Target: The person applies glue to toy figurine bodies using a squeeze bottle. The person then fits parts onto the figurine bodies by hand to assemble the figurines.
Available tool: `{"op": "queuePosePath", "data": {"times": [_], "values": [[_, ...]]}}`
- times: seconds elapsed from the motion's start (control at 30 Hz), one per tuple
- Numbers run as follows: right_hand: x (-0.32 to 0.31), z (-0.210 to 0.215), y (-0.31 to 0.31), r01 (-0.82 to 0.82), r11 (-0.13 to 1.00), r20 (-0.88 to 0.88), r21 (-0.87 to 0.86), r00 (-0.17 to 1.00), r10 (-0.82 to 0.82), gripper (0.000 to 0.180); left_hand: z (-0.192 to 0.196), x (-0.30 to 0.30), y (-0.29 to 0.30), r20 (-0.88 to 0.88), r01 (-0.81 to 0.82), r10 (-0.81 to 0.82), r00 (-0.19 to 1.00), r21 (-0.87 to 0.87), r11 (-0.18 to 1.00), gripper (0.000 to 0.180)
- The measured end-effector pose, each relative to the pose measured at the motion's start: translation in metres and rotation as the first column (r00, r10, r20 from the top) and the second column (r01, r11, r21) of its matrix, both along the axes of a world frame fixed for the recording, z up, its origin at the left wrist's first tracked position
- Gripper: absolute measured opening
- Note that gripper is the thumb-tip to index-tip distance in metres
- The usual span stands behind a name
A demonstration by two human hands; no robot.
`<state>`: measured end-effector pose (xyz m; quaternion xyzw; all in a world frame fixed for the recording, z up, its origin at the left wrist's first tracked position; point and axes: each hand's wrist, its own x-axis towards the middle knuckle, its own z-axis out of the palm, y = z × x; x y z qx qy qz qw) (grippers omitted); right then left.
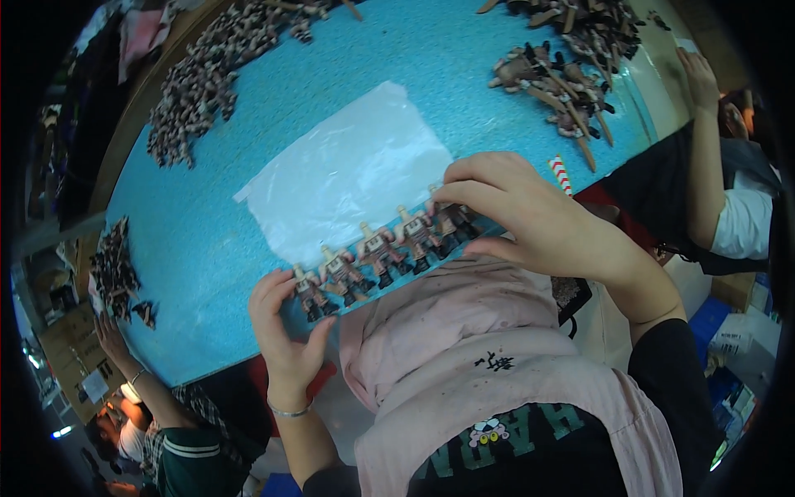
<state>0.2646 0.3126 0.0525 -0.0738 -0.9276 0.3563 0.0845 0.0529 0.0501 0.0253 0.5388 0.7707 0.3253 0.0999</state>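
Several small brown toy figures [379, 250] stand in a row along the near edge of a blue table [207, 248]. My left hand [286, 327] pinches the leftmost figure [310, 294] between thumb and fingers. My right hand [530, 219] curls over the right end of the row, its fingertips on the rightmost figure [451, 217]. A clear plastic bag [356, 170] lies flat on the table just behind the row.
Heaps of the same brown figures lie at the far left [199, 83], far right [571, 62] and left edge [116, 269]. A red-and-white striped stick [561, 174] lies near my right hand. Other people's arms reach in at the right [704, 149] and lower left [137, 381].
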Motion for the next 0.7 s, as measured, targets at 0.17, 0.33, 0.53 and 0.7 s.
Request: {"op": "queuePosePath", "data": {"times": [0.17,0.33,0.53,0.7], "values": [[0.012,0.015,0.037,0.285,0.918,-0.138,0.276,0.957,-0.255,0.034,0.005,0.008,0.002,-0.041,-0.048,0.050,0.998,0.045,0.998,0.056],[0.005,0.023,0.066,0.462,0.722,-0.258,0.514,0.887,-0.384,0.029,0.020,0.030,0.034,-0.126,0.023,-0.016,0.992,0.050,0.998,0.053],[-0.011,-0.012,0.083,0.230,0.611,-0.048,0.758,0.953,-0.299,0.034,0.023,0.068,0.089,-0.076,0.190,-0.188,0.979,0.024,0.981,0.059],[-0.014,0.006,0.086,0.248,0.688,-0.123,0.682,0.966,-0.226,0.033,0.026,0.094,0.118,-0.131,0.156,-0.166,0.977,-0.082,0.984,0.064]]}}
